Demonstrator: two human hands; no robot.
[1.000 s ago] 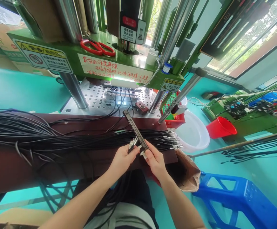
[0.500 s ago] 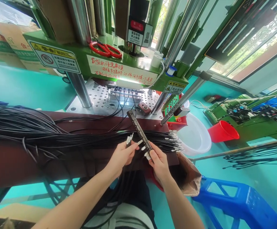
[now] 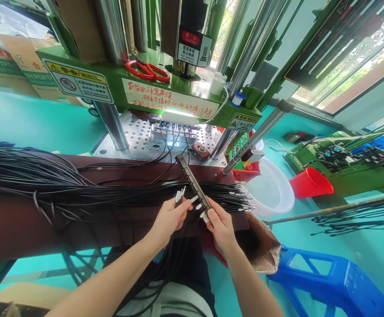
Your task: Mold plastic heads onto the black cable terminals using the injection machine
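My left hand [image 3: 169, 216] is closed on several black cables, whose silver connector ends [image 3: 179, 196] stick up above the fingers. The cables hang down over my lap. One connector is pinched between thumb and finger, its tip at the edge of a long dark metal bar with slots [image 3: 192, 181]. That bar slants up and to the left from my right hand [image 3: 221, 221], which grips its lower end. A few pale connectors sit along the bar's lower slots. Behind both hands lies a thick bundle of black cables [image 3: 112, 193] on the brown bench.
A green press [image 3: 116, 94] stands ahead, with more cable ends in a lit metal fixture [image 3: 172, 134] on its perforated plate. Red-handled scissors [image 3: 147, 70] lie on top. To the right are a white tub [image 3: 286, 198], a red bucket [image 3: 312, 187] and a blue stool [image 3: 337, 273].
Almost nothing differs. Both hands keep their grip on the cables and the bar, and the view has shifted very slightly.
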